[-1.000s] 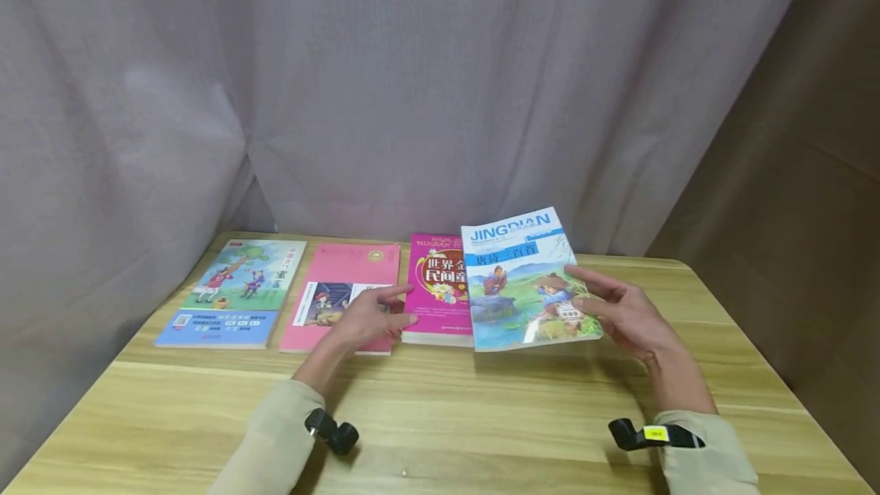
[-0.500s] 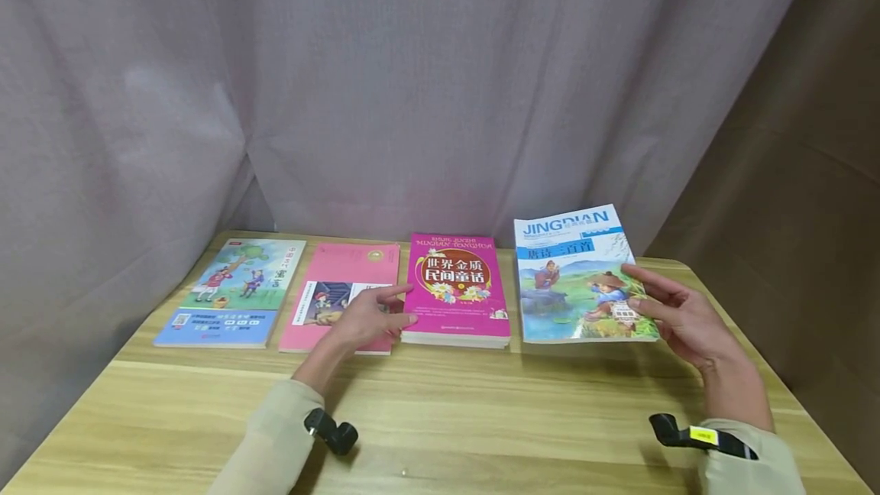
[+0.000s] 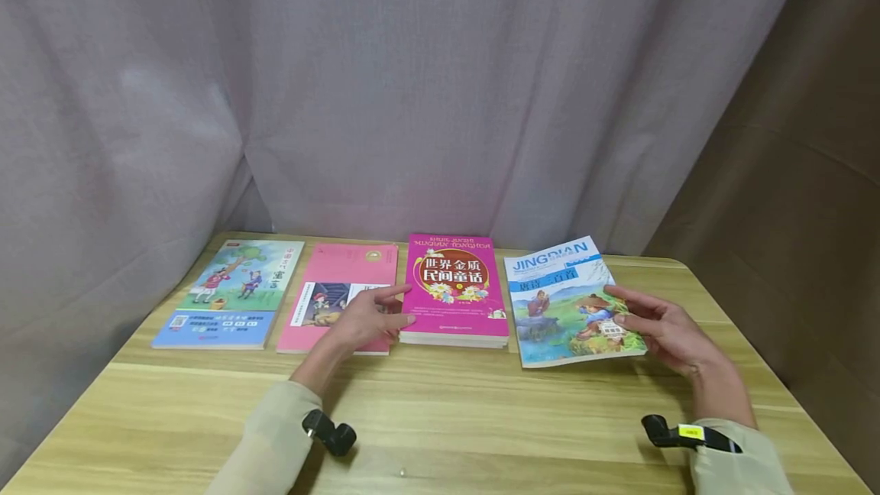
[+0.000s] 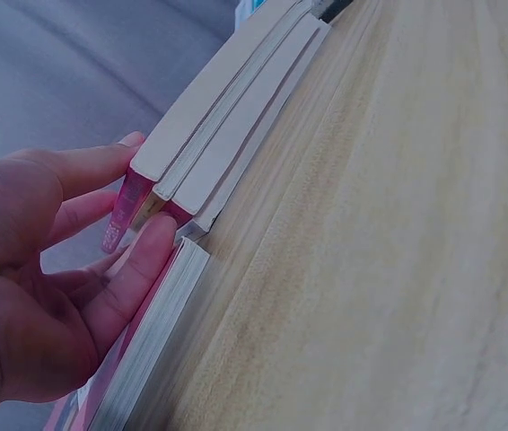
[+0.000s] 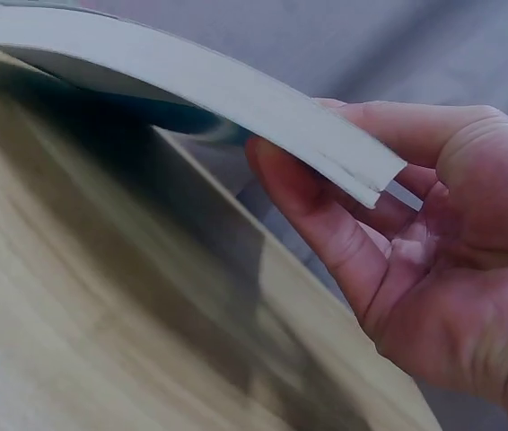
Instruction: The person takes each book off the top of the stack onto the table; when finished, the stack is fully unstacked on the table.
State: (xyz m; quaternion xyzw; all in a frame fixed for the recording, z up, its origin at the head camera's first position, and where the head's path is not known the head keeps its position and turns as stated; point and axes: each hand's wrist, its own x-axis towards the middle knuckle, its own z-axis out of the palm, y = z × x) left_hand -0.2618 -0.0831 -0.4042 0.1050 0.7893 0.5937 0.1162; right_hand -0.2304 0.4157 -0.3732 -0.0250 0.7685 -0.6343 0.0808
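My left hand (image 3: 362, 319) reaches over a pink book (image 3: 349, 264) and touches the spine side of a stack topped by a magenta book (image 3: 454, 289). In the left wrist view the left fingers lie against the stacked spines, with the white page edges (image 4: 227, 99) of several books showing. My right hand (image 3: 670, 327) pinches the right edge of a blue-and-white paperback book (image 3: 560, 304) with a painted cover. Seen from the right wrist, this book (image 5: 236, 90) bends a little, its gripped end raised over the table; some right fingers are hidden behind it.
A green-and-blue picture-cover book (image 3: 230, 292) lies at the far left of the wooden table (image 3: 447, 418). Behind the table hangs a grey curtain (image 3: 412, 98). Each sleeve carries a black strap; the right strap (image 3: 690, 434) bears a yellow label.
The right hand has carried the blue-and-white book rightward off the magenta book, then slightly back left and lower, nearer the table's front. The left hand has stayed put.
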